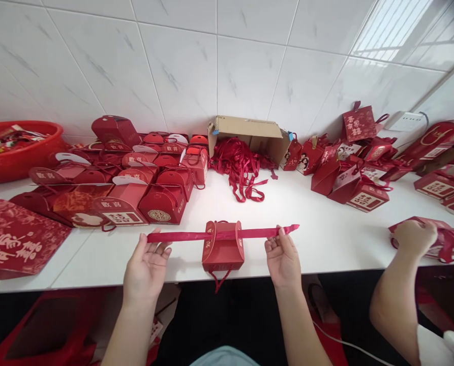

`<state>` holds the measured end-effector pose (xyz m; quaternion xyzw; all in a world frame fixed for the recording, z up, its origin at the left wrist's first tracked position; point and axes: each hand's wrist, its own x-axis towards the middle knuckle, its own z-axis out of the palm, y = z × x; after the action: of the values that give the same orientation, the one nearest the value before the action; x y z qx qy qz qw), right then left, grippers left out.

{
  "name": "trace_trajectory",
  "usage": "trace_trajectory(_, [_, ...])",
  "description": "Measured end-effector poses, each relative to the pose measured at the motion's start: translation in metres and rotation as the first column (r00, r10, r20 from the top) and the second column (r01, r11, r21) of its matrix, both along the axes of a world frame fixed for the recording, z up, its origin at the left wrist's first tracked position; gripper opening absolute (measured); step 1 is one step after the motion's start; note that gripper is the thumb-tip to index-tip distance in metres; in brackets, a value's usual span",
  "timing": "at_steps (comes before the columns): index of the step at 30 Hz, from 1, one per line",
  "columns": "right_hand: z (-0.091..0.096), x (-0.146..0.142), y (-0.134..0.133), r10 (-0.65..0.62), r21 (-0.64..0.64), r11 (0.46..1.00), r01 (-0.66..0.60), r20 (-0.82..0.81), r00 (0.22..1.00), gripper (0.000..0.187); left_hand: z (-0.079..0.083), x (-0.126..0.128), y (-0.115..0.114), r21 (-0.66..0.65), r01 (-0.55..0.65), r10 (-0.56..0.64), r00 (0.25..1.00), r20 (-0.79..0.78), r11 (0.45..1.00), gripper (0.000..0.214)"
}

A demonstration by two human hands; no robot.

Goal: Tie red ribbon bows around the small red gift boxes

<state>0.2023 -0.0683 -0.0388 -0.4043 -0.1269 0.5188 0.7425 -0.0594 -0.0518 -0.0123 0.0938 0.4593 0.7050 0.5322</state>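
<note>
A small red gift box (223,253) stands at the table's front edge, between my hands. A dark red ribbon (184,236) runs through the slots at its top and stretches out to both sides. My left hand (148,264) pinches the ribbon's left end between thumb and finger, palm up. On the other side my right hand (283,256) pinches it near the right end, with a short tail sticking out past the fingers. Twisted cord handles (221,279) hang from the box's front and show behind it. Neither hand touches the box.
Rows of red boxes (127,203) fill the left; an orange-red basin (21,165) of packets stands beyond. A cardboard carton (245,125) spills loose ribbons (242,168). More boxes (367,193) stand right. A co-worker's hand (415,239) is on another box at far right.
</note>
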Motion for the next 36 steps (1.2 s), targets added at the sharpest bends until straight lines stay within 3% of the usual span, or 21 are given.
trace_trajectory(7, [0.025, 0.011, 0.003, -0.190, 0.130, 0.977, 0.169, 0.173, 0.966, 0.014, 0.032, -0.003, 0.006, 0.219, -0.122, 0.175, 0.955, -0.239, 0.968, 0.016])
trace_trajectory(11, [0.040, 0.014, 0.004, -0.263, 0.191, 0.957, 0.220, 0.245, 0.933, 0.014, 0.042, -0.002, 0.008, 0.304, -0.111, 0.202, 0.937, -0.284, 0.946, 0.018])
trace_trajectory(16, [0.060, 0.016, 0.006, -0.274, 0.299, 0.940, 0.164, 0.374, 0.886, 0.014, 0.054, 0.000, 0.012, 0.440, -0.069, 0.215, 0.932, -0.292, 0.895, 0.019])
trace_trajectory(21, [0.087, 0.015, 0.013, -0.295, 0.397, 0.915, 0.069, 0.542, 0.787, 0.011, 0.079, 0.014, 0.018, 0.594, -0.056, 0.305, 0.894, -0.328, 0.803, 0.017])
trace_trajectory(24, [0.104, 0.011, 0.017, -0.307, 0.446, 0.895, -0.001, 0.617, 0.724, 0.018, 0.093, 0.027, 0.022, 0.639, -0.027, 0.340, 0.863, -0.373, 0.769, 0.020])
trace_trajectory(27, [0.117, 0.003, 0.022, -0.320, 0.466, 0.884, -0.047, 0.673, 0.667, 0.014, 0.104, 0.036, 0.027, 0.636, 0.083, 0.284, 0.845, -0.452, 0.767, 0.016])
trace_trajectory(33, [0.134, -0.009, 0.032, -0.230, 0.478, 0.861, -0.174, 0.670, 0.706, 0.015, 0.120, 0.048, 0.033, 0.599, 0.285, 0.098, 0.846, -0.525, 0.748, 0.013])
trace_trajectory(36, [0.139, -0.012, 0.034, -0.190, 0.462, 0.856, -0.232, 0.698, 0.691, 0.016, 0.124, 0.054, 0.033, 0.565, 0.325, 0.021, 0.855, -0.519, 0.758, 0.015])
